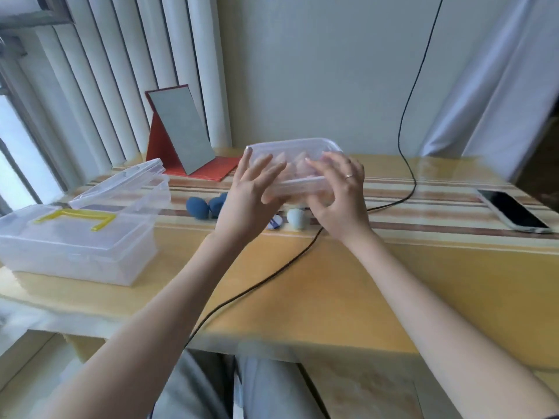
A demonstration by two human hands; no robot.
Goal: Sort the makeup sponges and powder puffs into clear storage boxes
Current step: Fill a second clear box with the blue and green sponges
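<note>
- Small clear plastic storage box [295, 152], rectangular with rounded corners, is held tilted above the middle of the worktop [332, 282], toward its far edge. Pale pinkish shapes show blurred through its wall; cannot tell what they are.
- Left hand [251, 198] holds the box's left end, fingers spread and extended along its side, thumb underneath.
- Right hand [338, 195], ring on one finger, grips the right end, fingers curled over the rim, thumb below.
- Two dark blue rounded makeup sponges [198, 207] lie side by side on the striped part of the worktop, just left of the left hand.
- Pale green sponge [295, 218] and a small white-and-blue puff [274, 222] lie beneath the held box.
- Large clear box with yellow handle [75, 240] sits at the left edge, lid shut; a second clear box [133, 189] behind it has its lid ajar.
- Red-backed folding mirror [178, 134] stands at the far edge.
- Black cable [272, 273] crosses the worktop; phone [514, 213] lies near the right edge.
</note>
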